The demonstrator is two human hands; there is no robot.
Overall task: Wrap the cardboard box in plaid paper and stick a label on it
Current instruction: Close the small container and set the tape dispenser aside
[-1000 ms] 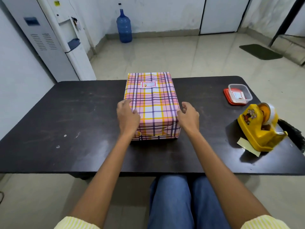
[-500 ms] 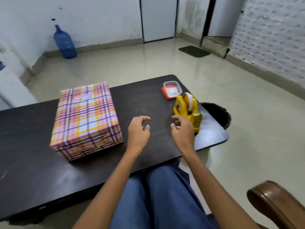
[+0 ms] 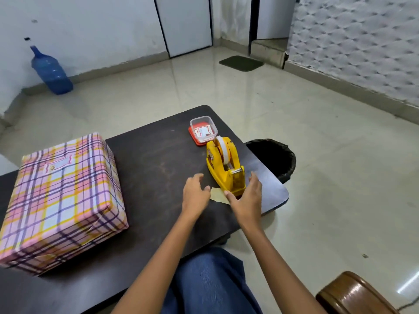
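In the upper left of the frame a blue water bottle (image 3: pixel 51 71) stands on the floor against the wall. Below it, at the left edge, the box wrapped in plaid paper (image 3: pixel 61 198) lies flat on the dark table (image 3: pixel 154 159), with a small label (image 3: pixel 61 163) stuck on its top face near the far end. Neither hand touches the box.

Toward the middle, the left hand (image 3: pixel 195 196) is over the table with its fingers spread and loose, holding nothing. Its thumb is just beside a pale yellow scrap of paper (image 3: pixel 218 195) that lies flat on the tabletop.

To the right of the scrap stands a yellow tape dispenser (image 3: pixel 225 166), and beyond it a clear container (image 3: pixel 203 130) sits on a red lid. The right hand (image 3: pixel 247 200) is spread wide around the dispenser's near end, thumb on one side and fingers on the other. Whether it presses on the dispenser cannot be told.

Further right, a black bin (image 3: pixel 272 157) stands on the floor by the table's corner. A brown chair arm (image 3: pixel 353 295) shows in the lower right.
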